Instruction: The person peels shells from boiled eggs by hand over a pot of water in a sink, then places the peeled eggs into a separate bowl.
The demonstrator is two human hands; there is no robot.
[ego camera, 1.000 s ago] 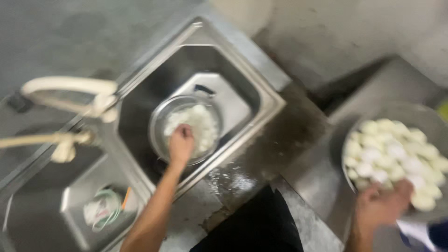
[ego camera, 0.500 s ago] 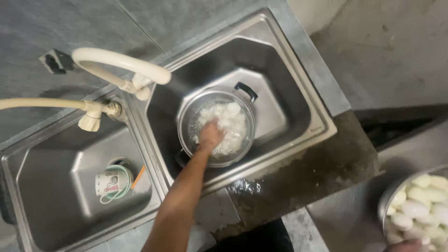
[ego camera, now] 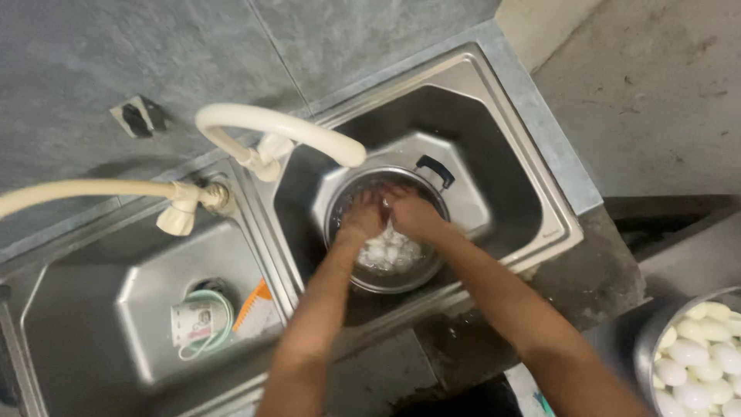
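A: What is hidden or unclear?

B: Both hands are down in the steel pot (ego camera: 347, 193) in the right sink basin (ego camera: 509, 154). The left hand (ego camera: 361, 220) and right hand (ego camera: 413, 214) are motion-blurred, fingers curled down among the peeled white eggs (ego camera: 390, 255). I cannot tell whether either has hold of an egg. The pot's rim is partly covered by the white swivel tap (ego camera: 285, 131). A bowl of peeled eggs (ego camera: 698, 355) is cut off at the lower right corner.

A: Difference from half a second ago?

B: Then only the left hand was in the pot; the right was by the bowl. Now both are in.

A: Left basin?

B: A small cup (ego camera: 193, 324) and an orange scrubber (ego camera: 255, 309).
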